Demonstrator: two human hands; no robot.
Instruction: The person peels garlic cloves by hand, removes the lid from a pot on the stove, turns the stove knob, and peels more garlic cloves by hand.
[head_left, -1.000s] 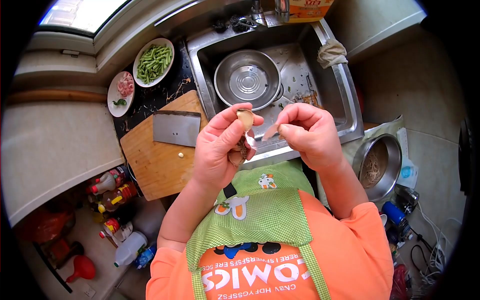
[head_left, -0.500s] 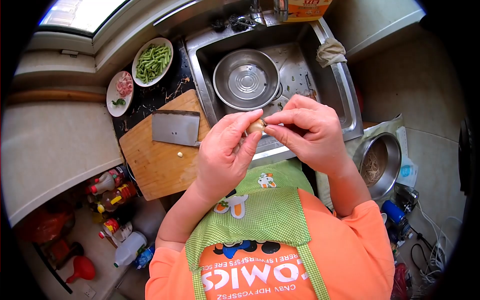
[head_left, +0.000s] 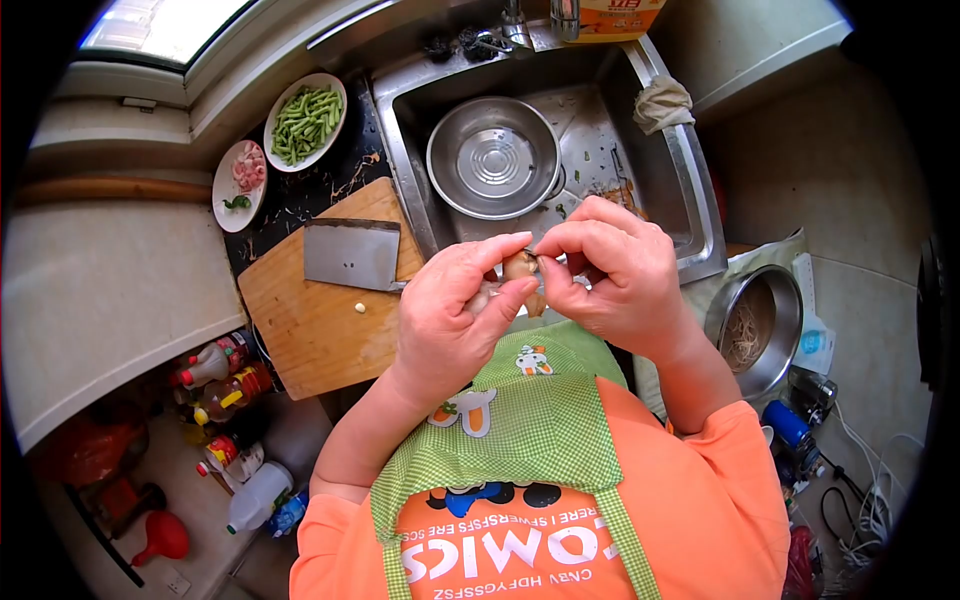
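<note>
Steel basin [head_left: 495, 160] lies in the sink [head_left: 582, 122] beyond garlic [head_left: 521, 265] pinched by nearly closed left fingers [head_left: 492, 249] and right fingers [head_left: 592, 238].

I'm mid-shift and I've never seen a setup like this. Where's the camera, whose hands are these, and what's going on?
There is no machine here: the hands are a person's own, bare. Every picture comes from one camera worn on that person's head, looking forward and down, so the apron shows at the bottom.

The left hand holds a small brownish piece, probably garlic, and the right hand pinches at its dark end.

To the left, a cleaver and a small pale piece lie on a wooden board. Beyond it are plates with cut green beans and pinkish pieces, perhaps meat. Ahead, a metal basin sits in the sink.
</note>
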